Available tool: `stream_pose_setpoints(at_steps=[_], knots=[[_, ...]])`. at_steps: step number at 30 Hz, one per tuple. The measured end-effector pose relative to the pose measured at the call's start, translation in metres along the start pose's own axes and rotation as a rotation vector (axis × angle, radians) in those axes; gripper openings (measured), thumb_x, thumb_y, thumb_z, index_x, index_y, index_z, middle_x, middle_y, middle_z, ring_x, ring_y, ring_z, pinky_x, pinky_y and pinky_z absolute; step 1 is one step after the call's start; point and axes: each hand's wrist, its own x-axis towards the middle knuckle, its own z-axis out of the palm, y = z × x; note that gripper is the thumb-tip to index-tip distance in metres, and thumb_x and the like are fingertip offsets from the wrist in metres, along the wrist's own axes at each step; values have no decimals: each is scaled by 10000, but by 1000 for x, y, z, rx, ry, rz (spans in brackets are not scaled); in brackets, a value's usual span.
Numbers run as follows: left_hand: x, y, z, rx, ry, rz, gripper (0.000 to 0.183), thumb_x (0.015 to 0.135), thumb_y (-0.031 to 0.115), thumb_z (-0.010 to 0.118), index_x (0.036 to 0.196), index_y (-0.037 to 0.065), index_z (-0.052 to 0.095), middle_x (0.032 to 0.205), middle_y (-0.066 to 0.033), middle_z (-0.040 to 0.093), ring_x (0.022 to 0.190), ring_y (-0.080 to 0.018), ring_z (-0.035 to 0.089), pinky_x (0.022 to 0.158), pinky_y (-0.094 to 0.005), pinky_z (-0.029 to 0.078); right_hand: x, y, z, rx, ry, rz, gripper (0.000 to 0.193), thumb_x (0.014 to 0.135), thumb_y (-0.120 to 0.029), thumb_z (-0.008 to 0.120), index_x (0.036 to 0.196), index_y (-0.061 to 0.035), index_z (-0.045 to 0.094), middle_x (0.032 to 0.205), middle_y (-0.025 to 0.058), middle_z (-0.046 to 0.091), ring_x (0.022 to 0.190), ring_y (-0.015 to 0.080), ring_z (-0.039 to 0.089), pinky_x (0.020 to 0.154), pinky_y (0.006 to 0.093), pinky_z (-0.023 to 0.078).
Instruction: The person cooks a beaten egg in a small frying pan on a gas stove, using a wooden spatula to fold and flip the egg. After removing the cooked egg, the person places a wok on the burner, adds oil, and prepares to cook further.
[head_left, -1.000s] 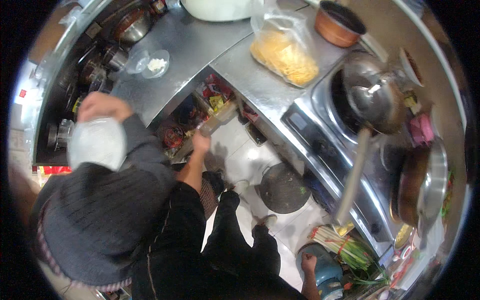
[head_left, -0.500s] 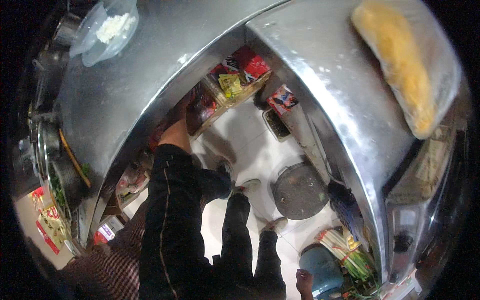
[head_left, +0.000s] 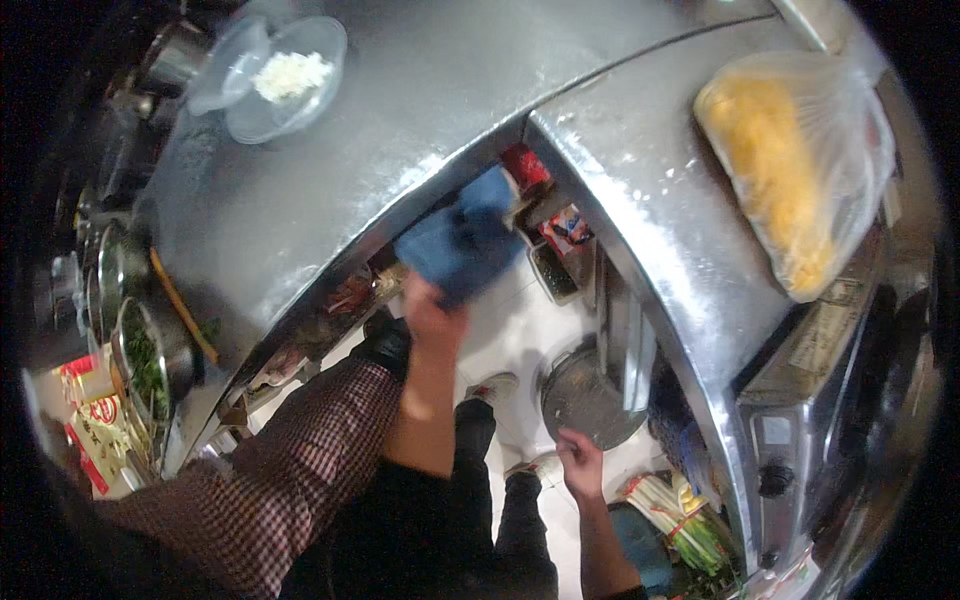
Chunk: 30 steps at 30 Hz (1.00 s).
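Observation:
My left hand (head_left: 432, 312) is closed on a blue cloth (head_left: 462, 240), blurred by motion, beside the front edge of the steel counter (head_left: 400, 120). Both fabric and fingers are smeared, so the exact grip is hard to see. Lower right, my right hand (head_left: 580, 462) hangs with its fingers curled and no object visible in them. It is in front of the dark round lid (head_left: 590, 405) of a container on the floor.
A clear bowl of white bits (head_left: 290, 78) stands far left on the counter. A plastic bag of yellow food (head_left: 775, 170) lies on the right counter. Packets (head_left: 567, 230) and a tub (head_left: 552, 272) sit below. Bundled scallions (head_left: 680, 520) lie at lower right.
My left arm has drawn back from under the counter, and the blue cloth now shows in its hand. My right hand has risen and moved slightly left. The view has shifted.

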Motion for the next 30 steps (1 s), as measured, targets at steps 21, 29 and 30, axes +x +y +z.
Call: stream_pose_setpoints(at_steps=[21, 29, 30], knots=[[-392, 40, 122, 670, -1100, -381, 794, 756, 188, 805, 1421, 62, 389, 1318, -133, 496, 1264, -288, 471, 1088, -417, 348, -222, -162, -112, -279, -99, -714, 301, 864, -185, 631, 1142, -72, 652, 1083, 70, 663, 985, 250, 628, 929, 363, 483], [-458, 12, 167, 307, -544, -584, 357, 1017, 195, 449, 1339, 44, 470, 1279, -104, 554, 1140, -221, 566, 978, -344, 467, -292, -194, -123, 188, 69, -481, 531, 947, -206, 545, 1415, -18, 381, 1440, 153, 406, 1346, 305, 379, 1134, 398, 286], [-456, 10, 176, 280, -602, -593, 354, 1015, 190, 450, 1335, 39, 470, 1272, -107, 559, 1134, -215, 569, 976, -338, 468, -300, -194, -122, 149, 105, -462, 543, 953, -217, 539, 1423, -11, 363, 1449, 165, 387, 1356, 315, 361, 1142, 402, 272]])
